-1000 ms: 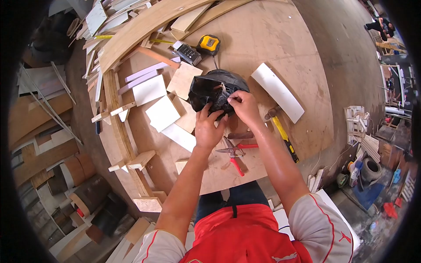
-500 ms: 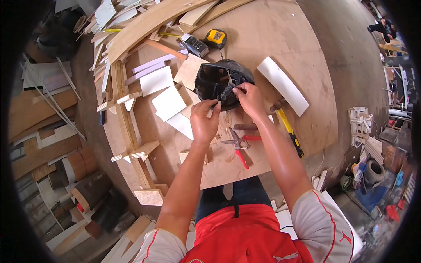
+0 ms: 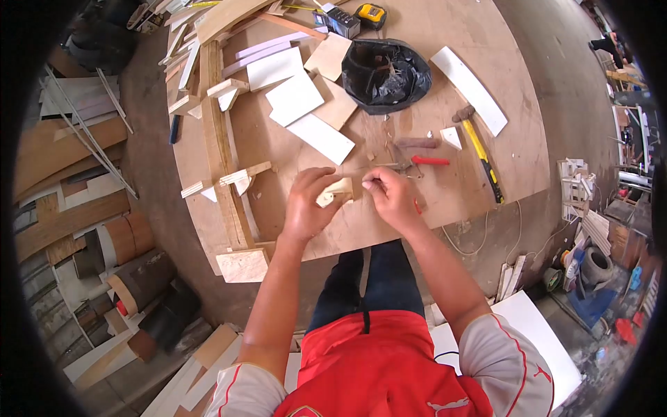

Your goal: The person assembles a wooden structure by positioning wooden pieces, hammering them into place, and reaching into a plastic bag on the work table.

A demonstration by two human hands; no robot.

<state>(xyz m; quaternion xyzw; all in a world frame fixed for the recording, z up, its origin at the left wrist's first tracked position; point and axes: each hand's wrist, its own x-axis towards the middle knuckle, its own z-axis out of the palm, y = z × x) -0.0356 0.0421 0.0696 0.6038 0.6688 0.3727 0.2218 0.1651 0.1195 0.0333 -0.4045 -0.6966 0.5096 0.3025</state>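
Near the table's front edge, my left hand (image 3: pixel 309 203) is open, its thumb and fingers curved apart. A small wooden block (image 3: pixel 340 187) lies just beyond it, partly hidden by the fingers; I cannot tell whether they touch. To its right, my right hand (image 3: pixel 394 199) is closed in a pinch; whatever is between the fingertips is too small to make out. Behind that hand are red-handled pruning shears (image 3: pixel 431 160), partly covered. Farther up the table stands an open black plastic bag (image 3: pixel 386 75) with dark contents, apart from both hands.
A yellow-and-black hammer (image 3: pixel 482 154) lies on the right beside a curved white board (image 3: pixel 470 90). White panels (image 3: pixel 295 97) and a wooden frame (image 3: pixel 229 153) occupy the left side. A tape measure (image 3: pixel 372 15) sits at the back. Cut boards are stacked on the floor.
Both hands have left the black bag and drawn back toward the table's front edge. The view has shifted, so the table's things appear higher in it.
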